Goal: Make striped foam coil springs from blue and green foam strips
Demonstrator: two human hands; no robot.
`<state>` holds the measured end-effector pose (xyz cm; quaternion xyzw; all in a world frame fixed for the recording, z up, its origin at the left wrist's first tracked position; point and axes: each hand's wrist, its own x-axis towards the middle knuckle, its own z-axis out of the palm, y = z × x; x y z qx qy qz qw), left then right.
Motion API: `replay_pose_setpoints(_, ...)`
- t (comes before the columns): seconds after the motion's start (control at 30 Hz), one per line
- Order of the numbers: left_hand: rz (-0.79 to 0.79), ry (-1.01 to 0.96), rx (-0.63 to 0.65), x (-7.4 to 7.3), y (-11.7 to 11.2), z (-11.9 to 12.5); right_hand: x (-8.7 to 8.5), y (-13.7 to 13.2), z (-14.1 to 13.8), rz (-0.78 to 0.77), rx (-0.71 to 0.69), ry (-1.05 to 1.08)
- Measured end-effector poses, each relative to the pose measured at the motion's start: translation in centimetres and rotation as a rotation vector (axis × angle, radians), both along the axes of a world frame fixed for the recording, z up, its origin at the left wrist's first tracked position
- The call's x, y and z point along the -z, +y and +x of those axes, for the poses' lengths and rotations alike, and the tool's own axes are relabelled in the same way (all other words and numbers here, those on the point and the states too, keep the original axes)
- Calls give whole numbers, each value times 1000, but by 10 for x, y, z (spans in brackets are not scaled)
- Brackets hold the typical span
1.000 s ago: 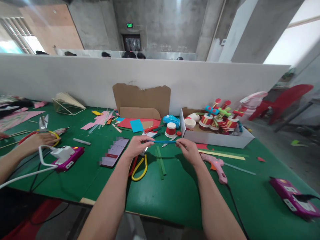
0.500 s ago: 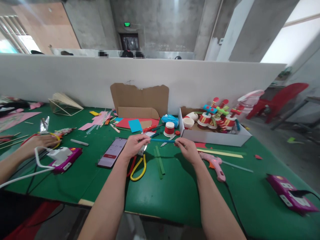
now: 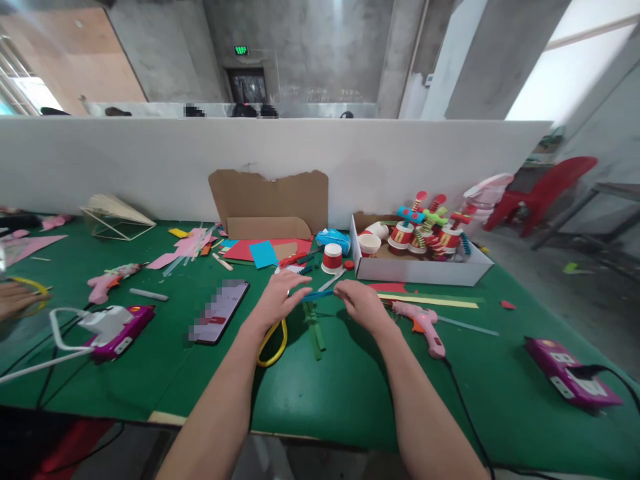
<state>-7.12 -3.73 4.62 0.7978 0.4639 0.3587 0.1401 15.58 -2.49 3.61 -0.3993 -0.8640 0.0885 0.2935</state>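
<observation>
Grey concrete wall (image 3: 320, 53); white partition (image 3: 150, 157); red chair (image 3: 557, 183)

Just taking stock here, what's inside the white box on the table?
The white box holds red cups with colourful pieces on top, and a pale cup at its left end. Its front wall hides the bottom just behind it and whatever may lie there.

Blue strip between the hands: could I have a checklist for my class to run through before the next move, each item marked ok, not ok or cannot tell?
1. Right hand on the blue strip: ok, fingertips at its right end.
2. Left hand gripping it: cannot tell.
3. Green strips on the table: ok.
4. Yellow handle fully in sight: not ok, partly hidden.
5. Pink glue gun nearest the right hand, cooled: cannot tell.
</observation>
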Motion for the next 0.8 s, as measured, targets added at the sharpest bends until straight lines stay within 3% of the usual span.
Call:
replay_pose_setpoints(0.1,-31,95,62,1,-4,16,-5,-6,-6,-13,-30,-12)
replay_pose_setpoints(0.17,-80,44,50,1,-7,24,-9,-8,-9,-37,-39,88)
replay_pose_setpoints(0.27,-245,-242,-22,-1,-11,35,-13,-8,-12,-133,-9,439)
replay_pose_setpoints(0.37,-471,-597,-52,-3,-16,47,-15,-9,-19,-395,-37,801)
replay_pose_setpoints(0.43,-558,-740,-13,-2,-19,54,-15,-13,-26,-606,-116,920)
replay_pose_setpoints(0.5,-585,-816,26,1,-19,60,-16,-17,-32,-704,-155,992)
replay_pose_setpoints(0.8,-597,-861,65,12,-17,61,-17,-23,-43,-712,-60,1117)
